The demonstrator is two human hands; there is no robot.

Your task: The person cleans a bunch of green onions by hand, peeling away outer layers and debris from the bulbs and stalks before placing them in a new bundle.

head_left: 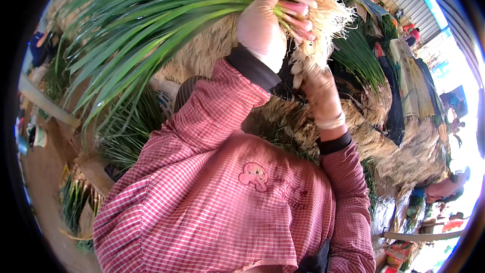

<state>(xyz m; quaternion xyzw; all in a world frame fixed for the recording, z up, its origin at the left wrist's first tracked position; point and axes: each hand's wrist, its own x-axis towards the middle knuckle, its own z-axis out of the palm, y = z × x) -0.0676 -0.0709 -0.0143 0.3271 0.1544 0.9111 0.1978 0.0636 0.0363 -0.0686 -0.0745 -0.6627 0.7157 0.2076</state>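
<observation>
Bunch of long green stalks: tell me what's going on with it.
A person's left hand grips the bunch of long green stalks near its pale roots, the leaves fanning out leftward. The right hand is just below the roots; whether it grips any is unclear. More green stalks lie to the right.

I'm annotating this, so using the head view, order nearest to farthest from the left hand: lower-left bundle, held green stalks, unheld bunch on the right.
1. Held green stalks: in the left hand.
2. Unheld bunch: to its right.
3. Lower-left bundle: near the picture's left edge.
</observation>
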